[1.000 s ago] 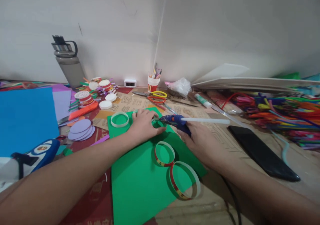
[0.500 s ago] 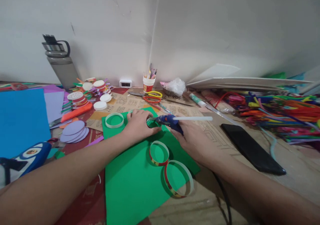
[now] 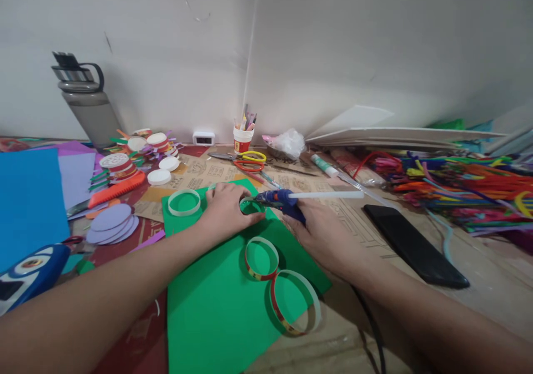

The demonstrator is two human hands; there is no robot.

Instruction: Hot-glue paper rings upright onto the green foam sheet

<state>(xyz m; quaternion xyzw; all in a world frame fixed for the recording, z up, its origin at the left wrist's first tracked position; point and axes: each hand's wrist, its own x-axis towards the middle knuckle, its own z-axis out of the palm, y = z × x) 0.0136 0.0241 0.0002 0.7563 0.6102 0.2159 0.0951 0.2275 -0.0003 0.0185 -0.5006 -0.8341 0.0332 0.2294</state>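
My left hand (image 3: 225,208) rests on a green sheet (image 3: 216,313), its fingers and thumb curved round a small ring (image 3: 249,199) that it partly hides. In my right hand (image 3: 322,232) is a blue hot glue gun (image 3: 293,211), its nozzle pointing left at that ring. A white glue stick (image 3: 328,195) juts from the gun's back end. Whether the nozzle touches the ring I cannot tell. A pale ring (image 3: 184,213) sits left of my left hand. Nearer to me lie a red-and-white ring (image 3: 259,277) and a larger one (image 3: 287,325), side by side.
Left are lilac discs (image 3: 110,218), a box cutter (image 3: 119,190), white lids (image 3: 159,177) and a bottle (image 3: 94,119). Scissors (image 3: 252,160) and a pen cup (image 3: 244,140) stand behind. A phone (image 3: 414,246) and colourful pipe cleaners (image 3: 470,191) lie right; the gun's cord (image 3: 370,318) trails frontward.
The view has shifted slightly, so most of the scene appears further left. Both hands keep their hold, with the glue gun's nozzle still at the ring.
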